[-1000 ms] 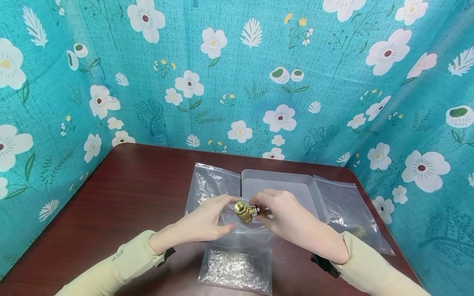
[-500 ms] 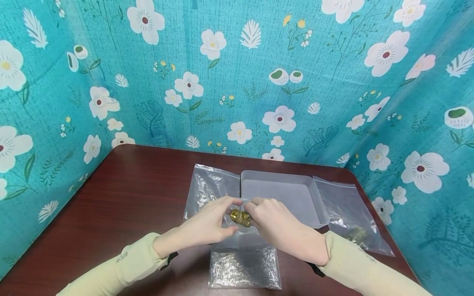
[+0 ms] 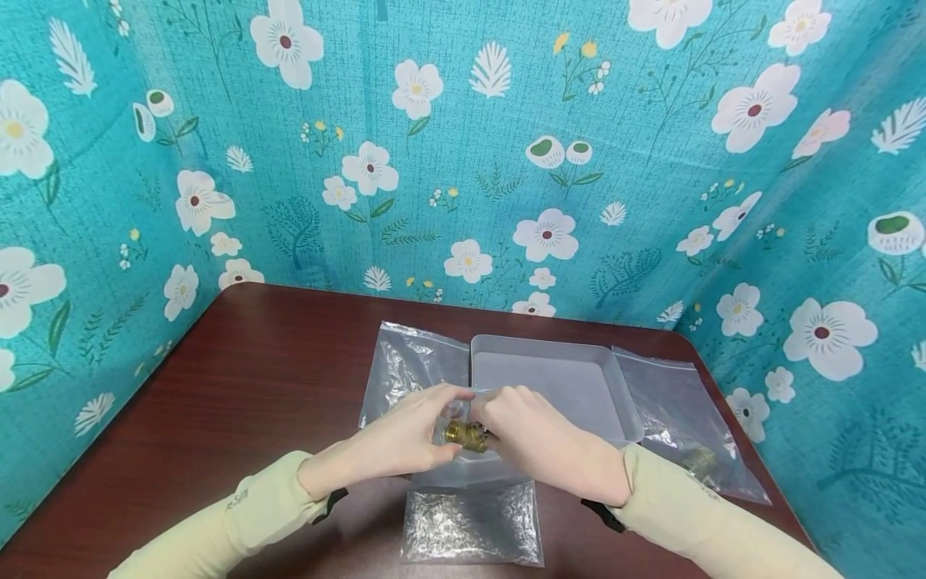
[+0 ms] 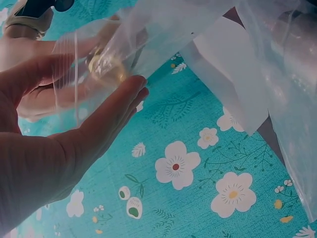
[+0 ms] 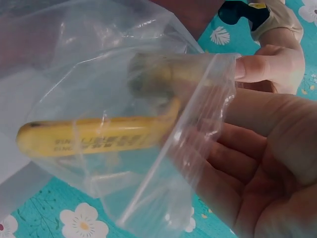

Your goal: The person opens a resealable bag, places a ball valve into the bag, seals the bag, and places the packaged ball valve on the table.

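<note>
A brass ball valve (image 3: 466,436) with a yellow lever handle (image 5: 94,136) is inside the mouth of a clear zip bag (image 5: 133,198). My right hand (image 3: 538,438) reaches into the bag and grips the valve; its fingertips are partly hidden by plastic and blur. On the other side of the mouth is my left hand (image 3: 405,438), thumb and fingers spread wide in contact with the plastic. In the left wrist view, the zip strip crosses the left hand's fingers, and the brass body (image 4: 106,67) shows dimly through the bag.
Behind the hands stands a shallow grey tray (image 3: 542,366). A clear bag (image 3: 408,362) lies left of it; another bag (image 3: 698,430) with a metal piece lies right. Shiny clear plastic (image 3: 470,523) sits in front; I cannot tell whether it belongs to the held bag.
My right hand has moved left and down with the valve, which now points more sideways. The left hand has shifted slightly right. The shiny plastic in front has moved a little right.
</note>
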### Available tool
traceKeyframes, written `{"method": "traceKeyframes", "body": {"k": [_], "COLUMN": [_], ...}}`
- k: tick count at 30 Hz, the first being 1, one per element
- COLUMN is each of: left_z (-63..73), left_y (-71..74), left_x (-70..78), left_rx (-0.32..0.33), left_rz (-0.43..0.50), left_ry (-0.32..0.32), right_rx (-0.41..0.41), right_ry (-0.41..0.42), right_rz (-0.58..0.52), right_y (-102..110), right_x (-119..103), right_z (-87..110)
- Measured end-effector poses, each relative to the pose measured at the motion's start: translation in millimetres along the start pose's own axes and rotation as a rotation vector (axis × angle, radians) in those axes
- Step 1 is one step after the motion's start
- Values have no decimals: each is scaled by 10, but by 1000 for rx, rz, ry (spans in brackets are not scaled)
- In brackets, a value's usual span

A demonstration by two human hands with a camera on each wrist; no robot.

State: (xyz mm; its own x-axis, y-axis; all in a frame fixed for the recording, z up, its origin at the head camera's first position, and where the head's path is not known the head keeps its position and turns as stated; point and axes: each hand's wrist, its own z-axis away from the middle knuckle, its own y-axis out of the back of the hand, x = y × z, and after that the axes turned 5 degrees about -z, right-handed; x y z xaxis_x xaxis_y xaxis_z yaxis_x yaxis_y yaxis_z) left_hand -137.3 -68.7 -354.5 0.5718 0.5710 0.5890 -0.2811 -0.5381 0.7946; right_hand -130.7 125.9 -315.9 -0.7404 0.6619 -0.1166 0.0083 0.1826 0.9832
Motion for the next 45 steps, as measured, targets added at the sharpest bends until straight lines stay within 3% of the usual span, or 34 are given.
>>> {"method": "traceKeyframes", "body": {"k": [11, 18, 25, 29, 32, 36, 40, 45], "left_z": [-3, -19, -20, -7, -5, -9, -13, -11], "left_y": [36, 57, -1, -27, -34, -31, -27, -40], "left_x": [6, 1, -51, -72, -81, -91, -102, -123], "left_rx": [-75, -97, -98, -110, -129, -147, -152, -132], "left_rz": [-17, -6, -26, 12, 60, 90, 83, 56], "left_ry": [-23, -30, -21, -12, 3, 13, 0, -43], "right_rx": [-49, -61, -95, -124, -101, -7, 102, 158], "right_ry": [21, 78, 61, 47, 35, 51, 12, -52], "right_rz": [-7, 23, 91, 63, 9, -58, -93, -90], "right_y": [-121, -245, -401, -417, -335, -175, -7, 134], "right_x": [8, -7, -23, -38, -42, -20, 43, 125], "right_z": [-31, -38, -10, 20, 49, 106, 200, 358]}}
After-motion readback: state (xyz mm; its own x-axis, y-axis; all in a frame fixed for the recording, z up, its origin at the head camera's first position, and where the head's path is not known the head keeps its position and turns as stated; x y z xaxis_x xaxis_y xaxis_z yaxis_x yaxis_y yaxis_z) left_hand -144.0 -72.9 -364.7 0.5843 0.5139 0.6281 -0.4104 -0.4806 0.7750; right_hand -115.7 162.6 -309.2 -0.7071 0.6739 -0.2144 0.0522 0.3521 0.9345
